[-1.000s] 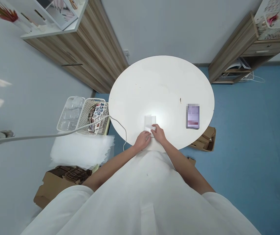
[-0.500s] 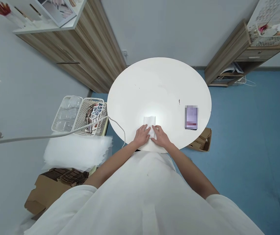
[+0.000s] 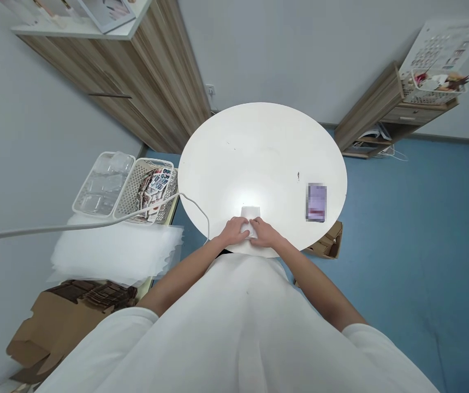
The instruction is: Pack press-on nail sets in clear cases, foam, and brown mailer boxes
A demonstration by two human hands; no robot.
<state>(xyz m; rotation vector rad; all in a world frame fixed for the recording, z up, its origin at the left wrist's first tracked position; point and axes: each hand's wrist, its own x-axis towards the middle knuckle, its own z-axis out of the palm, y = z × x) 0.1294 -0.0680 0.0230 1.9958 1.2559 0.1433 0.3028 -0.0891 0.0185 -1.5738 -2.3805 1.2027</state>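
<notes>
A small white folded sheet [image 3: 250, 212], perhaps paper or thin foam, lies near the front edge of the white oval table [image 3: 259, 142]. My left hand [image 3: 234, 231] is closed on its left side, fingers bent in over the near part. From the other side my right hand [image 3: 264, 233] grips it, its fingertips close to those of the left. Only the far end and a narrow strip between the hands show; the rest is covered by my fingers.
A purple pack [image 3: 316, 203], blurred out, lies on the table's right. A white cable [image 3: 152, 208] crosses to the table's left edge. On the left are a basket of printed cards [image 3: 126, 203], clear boxes [image 3: 105, 188], white sheets [image 3: 111, 248] and cardboard [image 3: 54, 322].
My fingers have bent inward and drawn together over the near part of the folded sheet, where they lay flatter before. The camera view has shifted slightly.
</notes>
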